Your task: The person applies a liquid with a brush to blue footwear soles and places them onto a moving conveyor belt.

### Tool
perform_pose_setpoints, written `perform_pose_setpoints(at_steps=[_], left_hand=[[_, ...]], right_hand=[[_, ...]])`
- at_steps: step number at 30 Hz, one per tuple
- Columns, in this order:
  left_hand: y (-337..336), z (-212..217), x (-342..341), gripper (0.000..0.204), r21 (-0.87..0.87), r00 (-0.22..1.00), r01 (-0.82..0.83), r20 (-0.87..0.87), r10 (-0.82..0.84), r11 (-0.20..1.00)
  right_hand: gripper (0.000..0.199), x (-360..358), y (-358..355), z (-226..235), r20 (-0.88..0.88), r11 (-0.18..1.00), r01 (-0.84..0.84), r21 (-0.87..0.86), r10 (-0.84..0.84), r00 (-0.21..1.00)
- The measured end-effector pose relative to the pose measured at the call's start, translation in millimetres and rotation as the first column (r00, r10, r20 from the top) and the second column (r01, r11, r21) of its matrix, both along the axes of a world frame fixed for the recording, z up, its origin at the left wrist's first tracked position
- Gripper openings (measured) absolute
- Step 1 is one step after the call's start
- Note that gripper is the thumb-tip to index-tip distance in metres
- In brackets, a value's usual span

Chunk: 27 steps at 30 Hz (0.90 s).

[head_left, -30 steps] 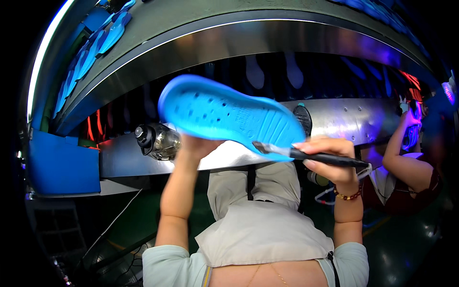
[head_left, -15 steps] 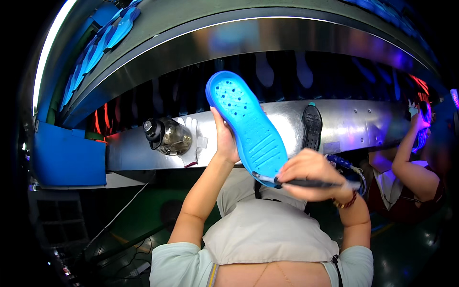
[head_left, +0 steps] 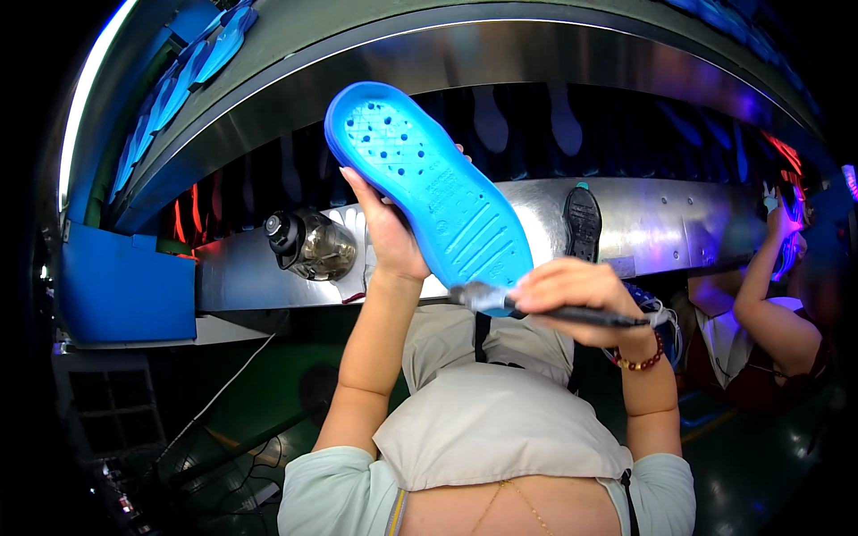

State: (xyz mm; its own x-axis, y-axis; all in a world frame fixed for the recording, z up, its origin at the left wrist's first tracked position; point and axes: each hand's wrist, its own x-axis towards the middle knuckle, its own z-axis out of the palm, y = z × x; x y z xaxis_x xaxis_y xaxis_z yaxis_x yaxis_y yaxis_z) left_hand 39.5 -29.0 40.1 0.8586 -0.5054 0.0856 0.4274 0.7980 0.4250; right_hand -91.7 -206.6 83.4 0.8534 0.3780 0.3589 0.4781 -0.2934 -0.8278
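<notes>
My left hand (head_left: 393,237) grips a bright blue shoe sole (head_left: 451,201) by its left edge, with fingertips showing at the opposite side. The sole slants from upper left to lower right, its inner face toward me, with holes in the upper end and raised ribs lower down. In my right hand (head_left: 579,293) is a brush with a black handle (head_left: 597,316), pinched between thumb and fingers. Its blurred bristles lie over the lower end of the sole; whether they touch it I cannot tell.
On the metal ledge stand a dark-lidded clear bottle (head_left: 327,248) and a black sole (head_left: 583,223); a pale glove (head_left: 354,225) is partly hidden. Several soles hang in shadow behind, and blue soles (head_left: 183,85) lie at upper left. Another person's arm (head_left: 760,277) reaches in at right.
The blue sole has shifted up and to the left with my left hand. The brush has swung left across the sole's lower end, its bristles now past the left edge.
</notes>
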Motion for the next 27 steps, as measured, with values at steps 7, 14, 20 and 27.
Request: perform_pose_setpoints(at_steps=[7,14,20,27], left_hand=[[5.6,27.4,8.8,0.080,-0.192,0.992,0.119,-0.018,-0.125,0.974],[-14.5,30.0,-43.3,0.056,-0.055,0.992,0.096,0.091,-0.091,0.994],[-13.2,14.5,-35.1,0.052,-0.041,0.994,-0.027,-0.109,0.022,0.999],[-15.3,17.6,-26.9,0.043,-0.058,0.994,0.075,-0.078,-0.079,0.996]], right_hand=[[0.020,4.0,-16.3,-10.0,-0.315,0.860,0.201,0.469,-0.050,0.948],[0.021,-6.2,20.3,-6.1,-0.417,0.747,0.378,0.547,-0.148,0.897],[0.022,-4.7,18.7,4.4,-0.329,0.819,0.351,0.454,-0.212,0.920],[0.018,3.3,3.3,20.9,-0.269,0.845,0.281,0.455,-0.170,0.948]])
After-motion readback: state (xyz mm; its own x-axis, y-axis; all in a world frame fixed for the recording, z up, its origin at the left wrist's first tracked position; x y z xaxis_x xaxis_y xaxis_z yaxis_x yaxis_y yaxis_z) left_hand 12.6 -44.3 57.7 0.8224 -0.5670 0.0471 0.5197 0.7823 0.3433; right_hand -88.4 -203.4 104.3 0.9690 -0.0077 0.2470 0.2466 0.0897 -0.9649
